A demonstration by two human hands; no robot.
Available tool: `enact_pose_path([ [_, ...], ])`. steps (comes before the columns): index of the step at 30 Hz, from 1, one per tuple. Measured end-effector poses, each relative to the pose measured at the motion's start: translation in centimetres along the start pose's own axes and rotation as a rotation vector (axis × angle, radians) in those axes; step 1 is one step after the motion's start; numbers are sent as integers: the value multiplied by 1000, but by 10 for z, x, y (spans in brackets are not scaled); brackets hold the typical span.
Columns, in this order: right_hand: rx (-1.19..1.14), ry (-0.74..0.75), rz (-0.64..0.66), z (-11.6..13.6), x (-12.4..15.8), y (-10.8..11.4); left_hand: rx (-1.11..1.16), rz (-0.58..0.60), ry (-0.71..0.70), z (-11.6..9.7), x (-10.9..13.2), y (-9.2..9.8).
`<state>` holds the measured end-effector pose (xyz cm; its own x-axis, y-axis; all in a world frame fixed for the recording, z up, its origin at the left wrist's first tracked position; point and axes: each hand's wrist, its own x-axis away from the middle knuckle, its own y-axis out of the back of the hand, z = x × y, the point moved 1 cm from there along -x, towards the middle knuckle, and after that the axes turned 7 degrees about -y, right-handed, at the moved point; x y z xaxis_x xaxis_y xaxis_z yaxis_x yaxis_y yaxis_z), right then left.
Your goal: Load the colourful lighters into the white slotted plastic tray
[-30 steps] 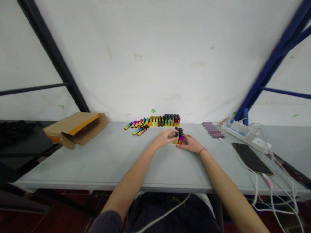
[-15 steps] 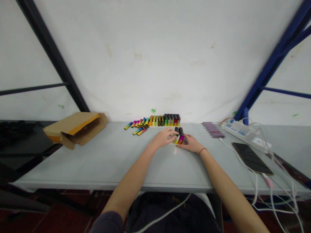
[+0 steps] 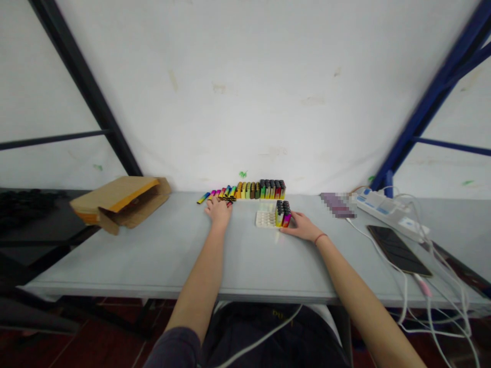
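My left hand [image 3: 218, 210] is over the front of a loose pile of lighters [image 3: 229, 192], its fingers spread and bent down onto them; the fingertips are partly hidden. My right hand [image 3: 305, 227] holds the right end of a white tray [image 3: 264, 220] with round holes, thumb at the front corner and fingers along the side. Two rows of upright lighters [image 3: 283, 213] with black tops, yellow-white and magenta-red, fill the right part of this tray. The left part of the tray shows bare holes.
Behind stand upright lighters with orange to dark tops [image 3: 248, 190] and a black-topped block of lighters [image 3: 272, 189], against the wall. An open cardboard box [image 3: 120, 202] lies left. To the right are a phone [image 3: 399, 249], a power strip [image 3: 389, 212], white cables and a blurred purple item [image 3: 337, 204].
My left hand has moved left from the tray to the loose lighters, covering the front ones and uncovering the tray's left part. My right hand has stayed at the tray's right end.
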<state>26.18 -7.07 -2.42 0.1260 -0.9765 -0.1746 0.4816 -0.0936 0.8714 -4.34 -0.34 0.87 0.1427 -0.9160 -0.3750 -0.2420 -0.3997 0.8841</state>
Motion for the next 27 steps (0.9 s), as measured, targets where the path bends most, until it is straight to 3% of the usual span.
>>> enact_pose_path([
  [6, 8, 2, -5, -1, 0, -1, -17, 98, -129, -14, 7, -7],
  [11, 17, -4, 6, -1, 0, 0, 55, 89, -147, -21, 7, -14],
  [15, 32, -2, 6, -1, 0, 0, 462, 13, -95, -28, -1, -19],
  [20, 22, 0, -4, -1, 0, -1, 1187, 91, 83, -42, -3, -26],
  [24, 3, 10, -15, -1, 0, -1, 1459, 176, 68, -54, 6, -23],
  [27, 0, 8, -12, -1, 0, -1, 1571, 206, 136, -58, 11, -21],
])
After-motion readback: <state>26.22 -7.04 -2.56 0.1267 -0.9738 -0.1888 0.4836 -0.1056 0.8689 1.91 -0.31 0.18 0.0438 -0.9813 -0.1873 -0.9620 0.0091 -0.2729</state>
